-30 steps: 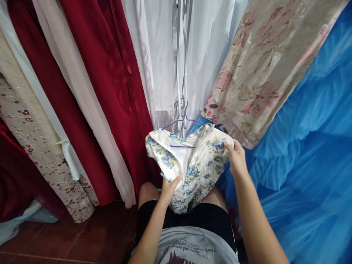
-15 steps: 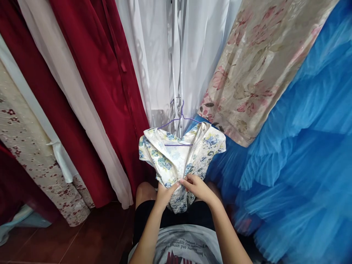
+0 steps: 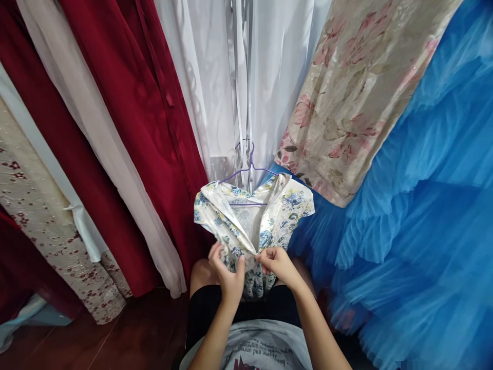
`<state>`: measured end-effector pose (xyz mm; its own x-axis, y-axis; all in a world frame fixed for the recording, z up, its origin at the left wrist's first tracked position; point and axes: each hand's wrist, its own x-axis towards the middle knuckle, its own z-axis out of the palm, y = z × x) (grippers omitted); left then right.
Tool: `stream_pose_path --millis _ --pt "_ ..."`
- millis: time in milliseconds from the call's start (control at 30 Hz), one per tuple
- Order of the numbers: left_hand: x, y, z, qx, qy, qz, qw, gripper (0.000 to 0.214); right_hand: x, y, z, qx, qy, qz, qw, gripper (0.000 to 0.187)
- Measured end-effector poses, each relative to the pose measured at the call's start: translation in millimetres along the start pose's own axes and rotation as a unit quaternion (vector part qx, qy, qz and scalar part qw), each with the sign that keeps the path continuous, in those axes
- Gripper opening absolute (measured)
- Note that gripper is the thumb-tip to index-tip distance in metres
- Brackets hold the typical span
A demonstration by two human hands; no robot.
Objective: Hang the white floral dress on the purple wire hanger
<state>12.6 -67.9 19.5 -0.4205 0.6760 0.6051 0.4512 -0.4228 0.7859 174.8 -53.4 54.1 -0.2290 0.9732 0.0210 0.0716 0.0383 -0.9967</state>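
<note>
A short-sleeved white garment (image 3: 287, 205) with blue and yellow flowers hangs on a thin purple hanger (image 3: 265, 170) in front of my knees. Its front opening is parted in a V at the neck. My right hand (image 3: 278, 263) pinches the fabric at the bottom of that V, its fingertips closed on the edge. To the left, my left hand (image 3: 228, 275) has its thumb and fingers spread apart over the garment's side, near or lightly touching the cloth. The garment's lower end falls between my legs, partly hidden.
Long dark red dresses (image 3: 127, 128) and a sparkly cream one with red flowers (image 3: 34, 216) hang at left. White fabric (image 3: 211, 87) hangs straight ahead. A beige floral skirt (image 3: 346, 103) and layered blue tulle (image 3: 435, 246) crowd the right. Dark red tiles (image 3: 115, 329) show below.
My left hand has let go of the front edge, moved left and spread its fingers. My right hand keeps its pinch, and the neck opening's left edge now hangs differently.
</note>
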Motion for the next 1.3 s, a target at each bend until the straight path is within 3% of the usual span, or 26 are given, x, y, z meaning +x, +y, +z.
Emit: stream_pose_path --millis 133,233,367,467,533,633,800,933,1167,1300 --pt "-14.2 7.3 13.2 0.009 -0.149 0.035 0.988 0.009 -4.3 -5.2 2.6 0.030 -0.026 0.022 0.999 0.032" --pt "-12.1 9.4 19.8 -0.045 -0.207 0.021 0.977 0.008 -6.3 -8.4 1.1 0.070 -0.004 0.068 0.995 0.028" --pt "-6.5 11.0 15.7 -0.056 -0.218 0.027 0.974 0.017 -5.1 -1.6 2.3 0.221 0.020 0.137 0.965 0.027" --pt "-6.6 6.9 9.6 -0.043 -0.217 0.022 0.975 0.015 -5.2 7.0 9.7 0.356 -0.031 0.205 0.911 0.025" --pt "-7.1 1.4 6.8 -0.037 -0.214 0.018 0.976 0.014 -6.6 11.8 17.0 0.382 -0.063 0.230 0.893 0.023" --pt "-7.3 -6.2 4.7 -0.046 -0.210 0.012 0.977 0.011 -9.2 18.2 28.4 0.370 -0.044 0.220 0.901 0.025" --pt "-8.7 -6.4 5.1 -0.058 -0.231 0.005 0.971 0.013 -10.9 19.8 34.2 0.324 0.023 0.149 0.934 0.029" --pt "-9.1 -2.8 9.9 -0.057 -0.249 0.014 0.967 0.017 6.5 -16.0 16.1 0.270 0.087 0.076 0.956 0.026" --pt "-6.0 0.2 14.3 -0.062 -0.252 0.023 0.966 0.016 85.8 -141.9 -15.3 0.244 0.103 -0.076 0.961 0.016" --pt "-8.7 0.1 15.4 -0.061 -0.301 0.039 0.951 0.017 106.0 -173.6 -17.3 0.231 0.126 -0.109 0.959 0.015"
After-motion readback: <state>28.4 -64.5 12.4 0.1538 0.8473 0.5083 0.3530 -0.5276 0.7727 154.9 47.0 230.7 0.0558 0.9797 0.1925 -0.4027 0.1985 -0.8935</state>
